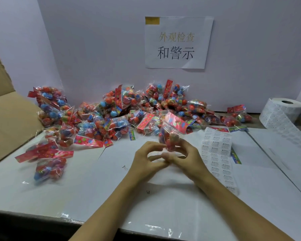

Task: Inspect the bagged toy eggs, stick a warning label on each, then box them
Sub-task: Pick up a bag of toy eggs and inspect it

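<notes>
Taking the strip of warning labels on the white table as the landmark, the open cardboard box stands far to its left at the table's edge, with a few loose bags lying between the box and the person's hands. The big pile of bagged eggs runs along the wall behind and to the left of the strip. The left hand sits left of the strip with its fingers curled toward the right hand, fingertips meeting it low down; motion blur hides whether they pinch the bag's bottom edge or a label. The held bag rises just left of the strip's top end, its long axis nearly upright and tipped slightly right, red header card uppermost. The right hand is touching or nearly touching the strip's left edge, fingers curled round the bag's lower part. It is therefore the nearer hand for peeling a label, a short reach to its right. The label roll stands well to the strip's right, by the wall.
</notes>
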Available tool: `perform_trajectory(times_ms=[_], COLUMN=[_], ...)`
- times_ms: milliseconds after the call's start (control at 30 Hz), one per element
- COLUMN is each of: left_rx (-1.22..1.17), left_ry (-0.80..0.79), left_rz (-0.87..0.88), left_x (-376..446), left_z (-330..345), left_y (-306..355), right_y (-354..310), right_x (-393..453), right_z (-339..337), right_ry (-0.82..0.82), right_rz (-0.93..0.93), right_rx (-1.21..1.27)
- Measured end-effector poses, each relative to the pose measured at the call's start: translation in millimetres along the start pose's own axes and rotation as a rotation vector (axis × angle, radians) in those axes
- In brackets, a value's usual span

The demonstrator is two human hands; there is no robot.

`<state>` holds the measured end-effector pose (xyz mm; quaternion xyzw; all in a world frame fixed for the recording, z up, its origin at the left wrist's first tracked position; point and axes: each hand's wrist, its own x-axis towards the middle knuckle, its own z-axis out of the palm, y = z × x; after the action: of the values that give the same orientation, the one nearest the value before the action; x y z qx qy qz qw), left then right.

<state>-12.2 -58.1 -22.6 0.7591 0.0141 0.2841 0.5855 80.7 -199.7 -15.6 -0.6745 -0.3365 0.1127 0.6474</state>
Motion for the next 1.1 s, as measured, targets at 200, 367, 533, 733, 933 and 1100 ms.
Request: perform_trajectory(times_ms=[200, 367, 533, 733, 933, 1100], left_rx=[0.164, -0.277, -0.4, -0.456, -0.595, -0.714], left_ry=[0.201, -0.021, -0.002, -0.047, -0.095, -0.139], left_rz=[-0.05, -0.346, -0.344, -0.334, -0.388, -0.455], left_x=[5, 7, 5, 3, 6, 8], left_z=[1, -5, -4, -5, -9, -17], left_y=[-5, 0, 5, 13, 21, 19], right_y=[-3, -3, -4, -4, -11, -14], right_x=[3, 4, 2, 5, 10, 10], right_z=[-11, -8, -3, -7, -21, -28], right_ry=[0.044, 0.02, 0.105, 0.103, 0.016, -0.043], right_rz=[0.055, 0.124, 0.157, 0.166, 0.173, 0.177], right_rx=[0.252, 0.382, 0.082, 0.077, 0.317, 0.394])
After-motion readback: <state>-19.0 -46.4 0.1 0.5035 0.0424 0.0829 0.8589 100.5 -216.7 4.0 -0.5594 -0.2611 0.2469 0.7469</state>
